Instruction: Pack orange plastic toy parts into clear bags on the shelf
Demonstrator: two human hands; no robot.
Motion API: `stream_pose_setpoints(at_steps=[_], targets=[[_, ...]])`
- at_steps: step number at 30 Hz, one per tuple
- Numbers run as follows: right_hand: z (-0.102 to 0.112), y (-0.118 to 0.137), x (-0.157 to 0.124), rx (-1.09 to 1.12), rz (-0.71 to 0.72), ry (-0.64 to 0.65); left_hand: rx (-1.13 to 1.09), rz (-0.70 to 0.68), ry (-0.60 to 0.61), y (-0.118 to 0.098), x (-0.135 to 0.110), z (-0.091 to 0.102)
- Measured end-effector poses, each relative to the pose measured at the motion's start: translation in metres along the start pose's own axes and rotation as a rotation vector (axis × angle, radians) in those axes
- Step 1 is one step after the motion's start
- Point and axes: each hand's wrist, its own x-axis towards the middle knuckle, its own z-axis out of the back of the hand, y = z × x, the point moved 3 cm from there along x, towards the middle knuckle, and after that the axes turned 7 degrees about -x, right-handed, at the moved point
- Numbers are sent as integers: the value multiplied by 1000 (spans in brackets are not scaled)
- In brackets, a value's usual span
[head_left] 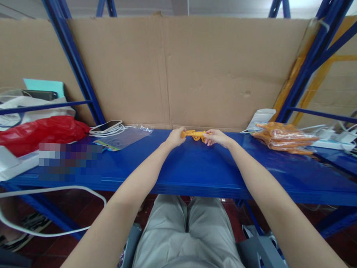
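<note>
A small yellow-orange plastic piece (196, 134), long and narrow like a toy with rounded parts below, is held level just above the far part of the blue shelf (200, 166). My left hand (176, 138) grips its left end with closed fingers. At the other end, my right hand (217, 137) pinches it between thumb and fingers. The fingers cover both tips, and the exact kind of toy is too small to make out.
To the left lie a phone (108, 126) with a white cable, a clear plastic bag (128, 137), a red bag (41, 130) and a white power strip (16, 163). Orange pieces in clear wrapping (283, 137) sit at the right. Cardboard (204, 72) stands behind, between blue posts.
</note>
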Motion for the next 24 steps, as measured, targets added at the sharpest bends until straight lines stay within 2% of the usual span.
stream_pose_setpoints(at_steps=[6,14,19,24], targets=[[1,2,-2,-5,-25,18,-21,-2,-19,-1,1,1],[8,-3,3,40,66,-33,-22,-23,-29,-3,1,0],[6,0,2,29,24,-12,-50,-27,-30,-4,0,0],[3,4,-1,-19,-72,-55,-23,-35,-35,-6,0,1]])
